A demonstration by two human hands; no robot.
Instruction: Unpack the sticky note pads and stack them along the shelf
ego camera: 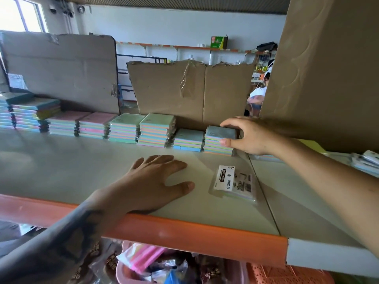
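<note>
Step in hand, as I read it: seating a pad on the rightmost stack (219, 143) of the row along the shelf (92, 171). To do it well, square the top pad w/ the ones under it, edges flush front & side, and keep the stack just beside its neighbour, the shorter stack (188, 141) to its left, w/o knocking it. Press down lightly before letting go so the wrap doesn't slide. Stack sits close to the torn cardboard sheet (190, 89) behind it, so not much room to push back.

Right hand (249, 136) is on that stack: fingers curl over the far top edge of the top pad (221, 132), thumb presses the front face lower down, so it's grasping the pad/stack from the right side. The pad lies left of the palm, between fingertips and thumb. Can't tell if the grip takes in one pad or several.

Left hand (152, 181) is released, flat on the shelf, fingers spread, holding nothing; it's nearer the orange front edge (184, 230) than the stacks, well left & forward of the rightmost stack.

One wrapped pack (233, 182) labelled "STICKY NOTE" lies loose on the shelf, forward of the rightmost stack, just right of the left hand's thumb, not touched. More stacks (123, 128) run left from there. Looks like the next one to go.
</note>
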